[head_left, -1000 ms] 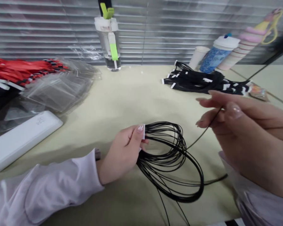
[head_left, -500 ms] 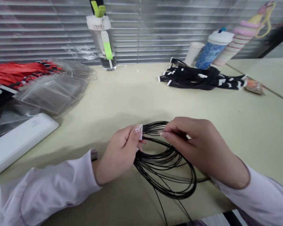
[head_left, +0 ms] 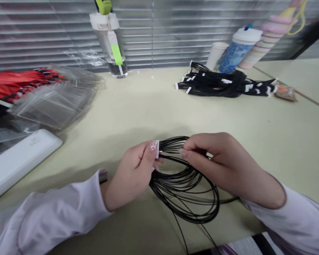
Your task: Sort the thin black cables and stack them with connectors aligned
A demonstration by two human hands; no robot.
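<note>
A loop of thin black cords (head_left: 186,191) lies on the pale table (head_left: 138,109) near its front edge. The cord ends are gathered at a small white band. My left hand (head_left: 134,173) is closed, pinching the bundle at that band between thumb and fingers. My right hand (head_left: 223,164) is closed too, its fingertips pinching the cords just right of the band. Both wrists wear white sleeves. Loose cord ends trail toward the table's front edge.
A pile of black cord bundles with white bands (head_left: 223,85) lies at the back right. Cups and a blue bottle (head_left: 238,49) stand behind it. A clear water bottle (head_left: 110,42) stands at the back. Clear plastic sleeves (head_left: 53,102), red lanyards (head_left: 18,79) and a white case (head_left: 18,159) are on the left.
My right hand came down from the raised position at the right, where it held a single cord, and now pinches the bundle beside the white band. The left hand has barely moved.
</note>
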